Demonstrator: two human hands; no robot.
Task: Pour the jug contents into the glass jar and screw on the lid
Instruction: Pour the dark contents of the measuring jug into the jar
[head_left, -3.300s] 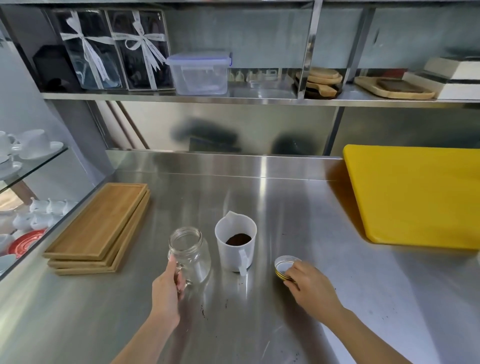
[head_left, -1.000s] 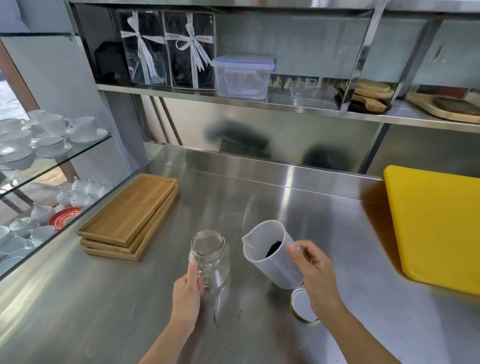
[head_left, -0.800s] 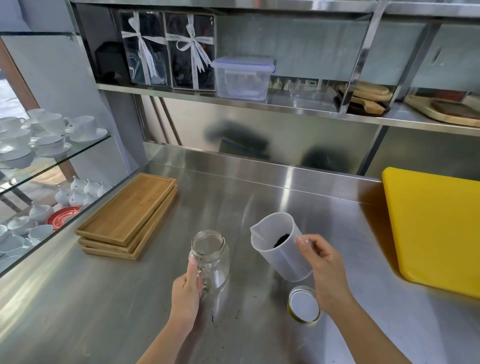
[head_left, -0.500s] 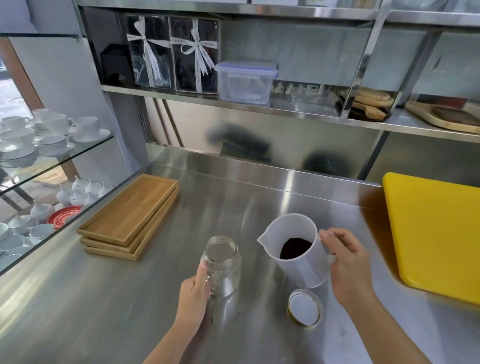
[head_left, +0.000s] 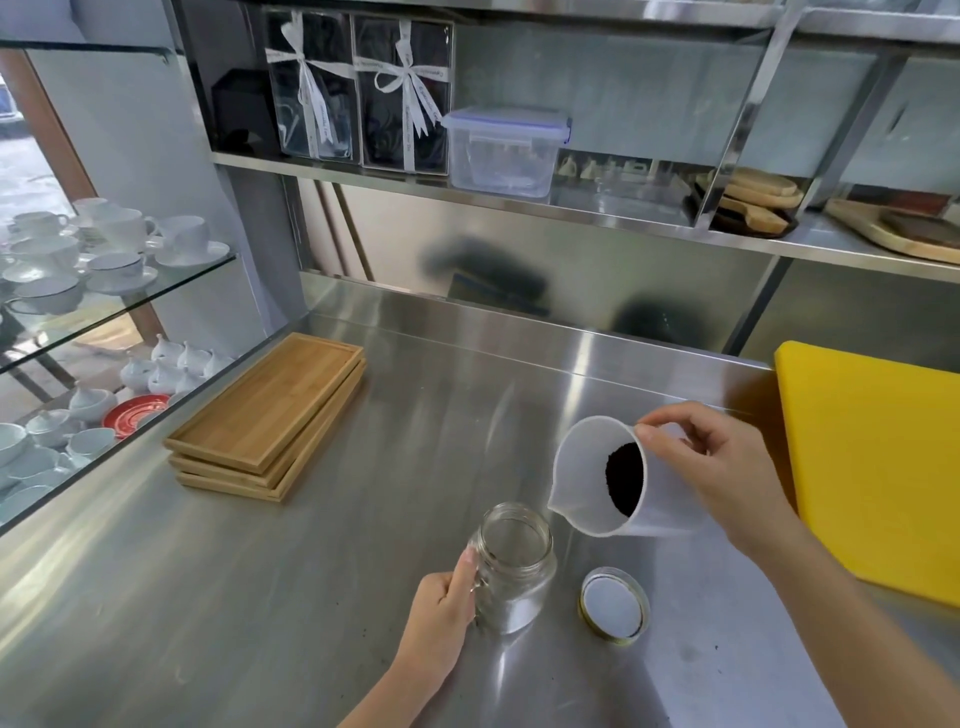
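Observation:
An empty glass jar (head_left: 514, 571) stands upright on the steel counter, and my left hand (head_left: 441, 616) grips its handle on the left side. My right hand (head_left: 719, 475) holds a white plastic jug (head_left: 602, 478) by its handle, lifted off the counter and tilted left. The jug's spout hangs just above and to the right of the jar's mouth. Dark coffee grounds (head_left: 626, 483) sit inside the jug, none falling. The lid (head_left: 613, 605) lies flat on the counter, inside up, to the right of the jar.
A stack of wooden trays (head_left: 270, 415) lies at the left. A yellow cutting board (head_left: 878, 462) covers the right side, close to my right forearm. Glass shelves with white cups (head_left: 114, 249) stand at far left. A steel shelf above holds a plastic box (head_left: 506, 150).
My right hand has tipped the jug further left and brought its spout closer to the jar mouth. My left hand still holds the jar. The lid has stayed put.

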